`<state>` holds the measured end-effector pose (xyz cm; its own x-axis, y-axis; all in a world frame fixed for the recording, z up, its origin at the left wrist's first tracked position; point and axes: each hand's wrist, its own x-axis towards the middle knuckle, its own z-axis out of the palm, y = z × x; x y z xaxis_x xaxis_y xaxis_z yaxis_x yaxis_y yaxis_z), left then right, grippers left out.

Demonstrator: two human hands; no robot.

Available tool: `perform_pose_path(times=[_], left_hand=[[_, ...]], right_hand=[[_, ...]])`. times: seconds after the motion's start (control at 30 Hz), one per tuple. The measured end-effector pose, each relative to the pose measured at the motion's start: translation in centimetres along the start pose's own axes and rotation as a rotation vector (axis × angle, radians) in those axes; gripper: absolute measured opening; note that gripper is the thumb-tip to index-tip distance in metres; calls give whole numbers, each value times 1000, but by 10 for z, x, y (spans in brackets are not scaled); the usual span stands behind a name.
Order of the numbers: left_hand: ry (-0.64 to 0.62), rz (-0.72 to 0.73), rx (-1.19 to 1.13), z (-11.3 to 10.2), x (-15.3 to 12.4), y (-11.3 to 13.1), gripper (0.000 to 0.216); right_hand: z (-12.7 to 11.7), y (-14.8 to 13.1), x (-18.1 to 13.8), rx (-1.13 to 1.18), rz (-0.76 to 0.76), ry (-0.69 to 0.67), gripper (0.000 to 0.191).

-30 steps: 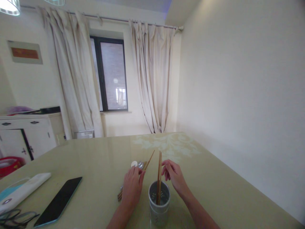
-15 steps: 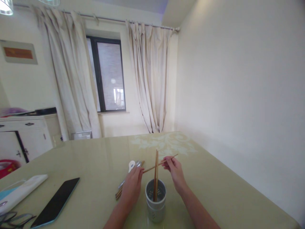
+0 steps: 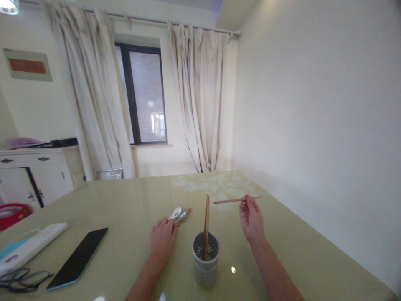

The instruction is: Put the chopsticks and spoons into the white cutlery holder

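Note:
In my right hand, a single wooden chopstick is pinched between thumb and fingers, nearly level above the table. My left hand lies over a small pile of utensils, fingers spread slightly and bent down, their tips partly hidden. From under it stick out a white spoon, a metal spoon and the end of a wooden chopstick. Between my hands stands a grey utensil holder with holes in its base. A few wooden chopsticks lean upright inside it.
On the left of the glossy table lie a black-screened phone, eyeglasses and a white power strip. A plain wall runs along the right edge. A white cabinet stands at the far left.
My right hand has moved right and away with the chopstick, clear of the holder. My left hand has let go of that chopstick and shifted left onto the utensil pile.

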<state>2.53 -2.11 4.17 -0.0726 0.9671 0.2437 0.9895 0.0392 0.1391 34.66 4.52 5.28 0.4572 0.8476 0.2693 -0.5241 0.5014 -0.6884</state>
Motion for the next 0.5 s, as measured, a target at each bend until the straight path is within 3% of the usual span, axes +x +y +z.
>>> perform_pose_path(times=[0.13,0.5], left_hand=[[11,-11,-2,2,0,-2,25],[8,79,-59,7,0,2,23]], right_hand=[[6,-2,-7,-20,3,-39,43],[49,3,-65,-235,99,-338,47]])
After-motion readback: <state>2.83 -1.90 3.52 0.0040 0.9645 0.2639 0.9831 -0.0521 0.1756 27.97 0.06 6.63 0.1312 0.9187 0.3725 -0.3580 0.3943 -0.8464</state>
